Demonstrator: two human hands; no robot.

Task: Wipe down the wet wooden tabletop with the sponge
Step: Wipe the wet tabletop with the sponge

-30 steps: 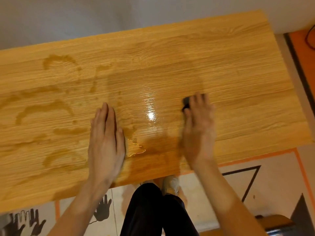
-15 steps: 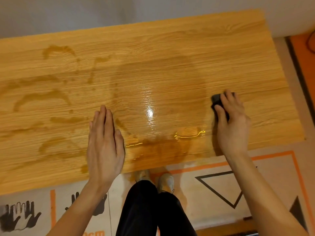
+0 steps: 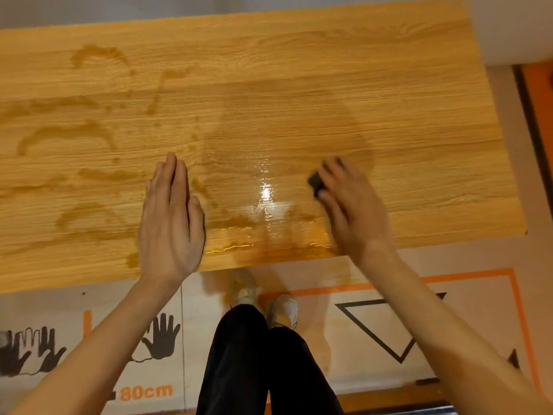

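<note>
Right, the tabletop [image 3: 299, 70] fills my view, pale wood grain with darker wet streaks curling across its left half and a glossy film near the middle, where a bright glare sits just above the near edge. I read that shine as the stretch being worked, and the left-hand streaks as untouched. My left hand [image 3: 170, 217] lies flat, palm down, its fingers [image 3: 173, 175] straight and together, gripping nothing; I take it as a brace, so I can lean over the wood while the other arm sweeps. My right hand [image 3: 350, 205] presses down on the sponge [image 3: 315, 181], a small dark block whose corner shows past the fingers [image 3: 332, 170], which curl over it and pin it to the surface, right of the glare. Compared with half a second ago, that hand and the sponge have slid back leftward, toward the glare and away from the right end, so I judge this a return stroke. The left hand has barely shifted. The bead of water along the near edge now reaches further right.
</note>
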